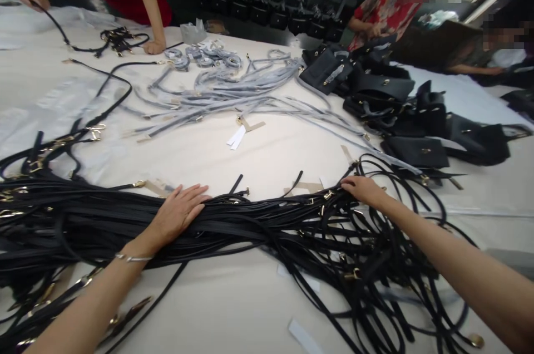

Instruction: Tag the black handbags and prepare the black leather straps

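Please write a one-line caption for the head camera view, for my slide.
Left hand flat on a bundle of black straps, right hand touching its tangled end.

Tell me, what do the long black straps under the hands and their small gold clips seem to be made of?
The long black straps: likely leather or imitation leather, judging by their flat, limp bands and faint satin sheen. The small gold clips: probably polished metal, since they glint.
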`<state>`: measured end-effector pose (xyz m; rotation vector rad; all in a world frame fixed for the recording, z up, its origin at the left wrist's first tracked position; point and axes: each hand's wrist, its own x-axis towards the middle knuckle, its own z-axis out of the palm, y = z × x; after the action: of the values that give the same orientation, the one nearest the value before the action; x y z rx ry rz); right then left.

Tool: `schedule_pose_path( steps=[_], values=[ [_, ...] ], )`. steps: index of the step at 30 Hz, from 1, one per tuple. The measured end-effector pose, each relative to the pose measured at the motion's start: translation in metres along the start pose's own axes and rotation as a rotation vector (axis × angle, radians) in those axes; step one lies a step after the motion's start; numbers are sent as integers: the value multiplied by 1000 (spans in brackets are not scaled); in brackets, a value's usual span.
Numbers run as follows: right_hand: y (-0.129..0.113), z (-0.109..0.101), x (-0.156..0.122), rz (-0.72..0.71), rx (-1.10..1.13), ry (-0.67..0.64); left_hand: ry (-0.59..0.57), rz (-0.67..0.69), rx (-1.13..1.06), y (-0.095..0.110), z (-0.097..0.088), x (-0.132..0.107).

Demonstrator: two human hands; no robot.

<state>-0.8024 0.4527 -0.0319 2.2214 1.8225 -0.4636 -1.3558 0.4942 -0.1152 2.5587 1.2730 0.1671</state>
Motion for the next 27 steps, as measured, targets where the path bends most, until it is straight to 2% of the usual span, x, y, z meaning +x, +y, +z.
schedule_pose_path(
  steps=[2, 4, 6, 8, 11, 14, 16, 18, 20, 22, 24, 26, 27],
  values=[
    [13, -3, -20, 22, 48, 46, -24, -20, 37, 3, -5, 2],
    [23, -7, -41, -15, 96, 63, 1, -45, 111, 11, -14, 3],
    [31, -12, -65, -89, 135, 53, 87, -63, 177, 27, -25, 2],
    [36, -17, -90, -138, 148, 52, 190, -65, 170, 55, -34, -3],
    [34, -26, -128, -182, 155, 83, 271, -28, -4, 118, -43, -14],
    [14, -41, -162, -317, 188, 109, 261, 54, -272, 198, -50, -21],
    [-11, -56, -184, -524, 148, 189, 225, 118, -435, 253, -58, -18],
    [-39, -76, -204, -793, 22, 365, 175, 182, -564, 300, -68, -12],
    [-63, -100, -223, -1005, -101, 554, 114, 194, -696, 335, -79, -6],
    [-73, -124, -241, -1102, -125, 700, 74, 135, -828, 357, -92, -3],
    [-71, -141, -256, -1059, -2, 860, 116, 41, -980, 366, -112, -5],
    [-63, -143, -269, -925, 265, 967, 274, -23, -1179, 367, -143, -13],
    [-60, -138, -273, -851, 418, 941, 383, -27, -1281, 366, -164, -19]
  ],
)
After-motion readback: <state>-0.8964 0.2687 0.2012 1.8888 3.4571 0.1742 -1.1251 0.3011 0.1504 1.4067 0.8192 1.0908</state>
